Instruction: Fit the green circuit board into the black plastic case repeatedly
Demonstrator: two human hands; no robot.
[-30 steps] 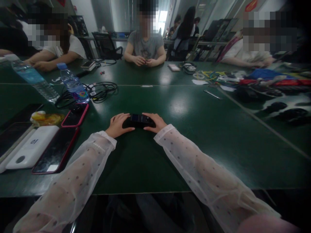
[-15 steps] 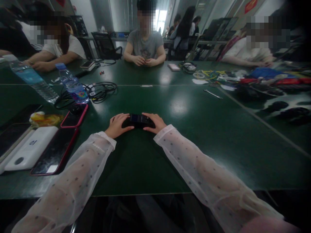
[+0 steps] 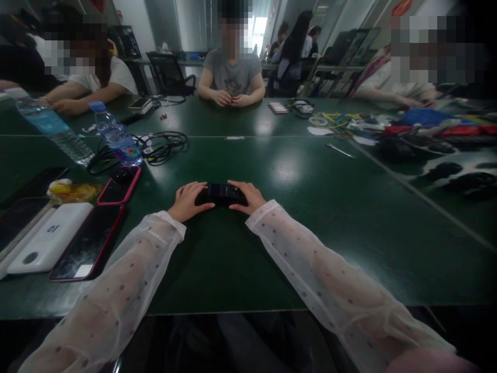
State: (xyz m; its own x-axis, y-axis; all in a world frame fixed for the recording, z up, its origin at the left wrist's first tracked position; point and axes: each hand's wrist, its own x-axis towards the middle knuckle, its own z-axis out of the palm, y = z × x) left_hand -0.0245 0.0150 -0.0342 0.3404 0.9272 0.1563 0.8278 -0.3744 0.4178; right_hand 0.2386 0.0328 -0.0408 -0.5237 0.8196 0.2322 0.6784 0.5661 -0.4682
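Observation:
A small black device (image 3: 222, 191) with a dark screen lies on the green table (image 3: 217, 259) in front of me. My left hand (image 3: 189, 201) grips its left end, fingers along the far side and thumb along the near side. Around the right end, my right hand (image 3: 249, 198) is closed in the same way. Both hands rest low at the table surface. The ends of the device are hidden by my fingers.
To the left are a white power bank (image 3: 52, 235), a red-edged phone (image 3: 89, 243), a pink-edged phone (image 3: 119, 186), bottles (image 3: 116, 135) and black cables (image 3: 166, 145). A wrench (image 3: 340, 151) and a cluttered pile (image 3: 435, 124) are at right. People sit across the table.

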